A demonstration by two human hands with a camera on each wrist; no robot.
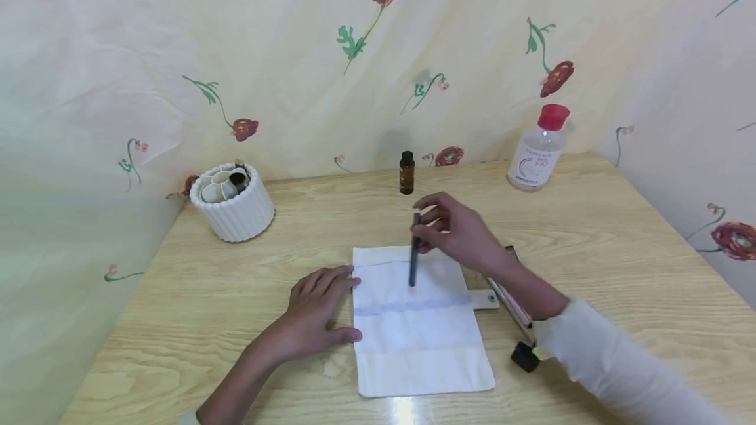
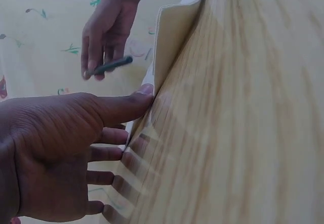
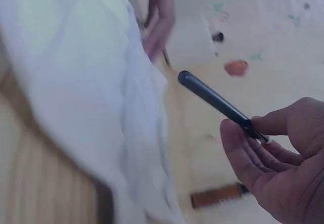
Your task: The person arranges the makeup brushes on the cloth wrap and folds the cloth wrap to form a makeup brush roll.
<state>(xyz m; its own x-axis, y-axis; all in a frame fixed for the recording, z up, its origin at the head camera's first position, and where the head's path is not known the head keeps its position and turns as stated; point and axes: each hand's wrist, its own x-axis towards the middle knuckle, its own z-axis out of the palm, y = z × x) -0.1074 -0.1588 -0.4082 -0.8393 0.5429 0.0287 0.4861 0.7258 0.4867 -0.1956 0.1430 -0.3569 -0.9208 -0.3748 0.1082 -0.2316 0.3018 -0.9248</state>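
A white fabric roll (image 1: 419, 333) lies unfolded on the table, with sewn bands across it and a snap strap (image 1: 485, 299) on its right side. My left hand (image 1: 313, 317) rests by its left edge, fingers extended, the thumb and fingertips touching the fabric. Above the upper part of the roll, my right hand (image 1: 461, 228) pinches a slim dark pen-like stick (image 1: 413, 258) near its pale upper end. The stick points downward, and its rounded dark end (image 3: 186, 77) stands free of the fingers in the right wrist view. Its exact kind is unclear.
Slender items (image 1: 514, 307) and a black-ended piece (image 1: 524, 357) lie right of the roll, partly hidden under my right arm. Behind stand a small brown bottle (image 1: 407, 174) and a red-capped clear bottle (image 1: 539, 153). A white ribbed holder (image 1: 239, 212) stands at left.
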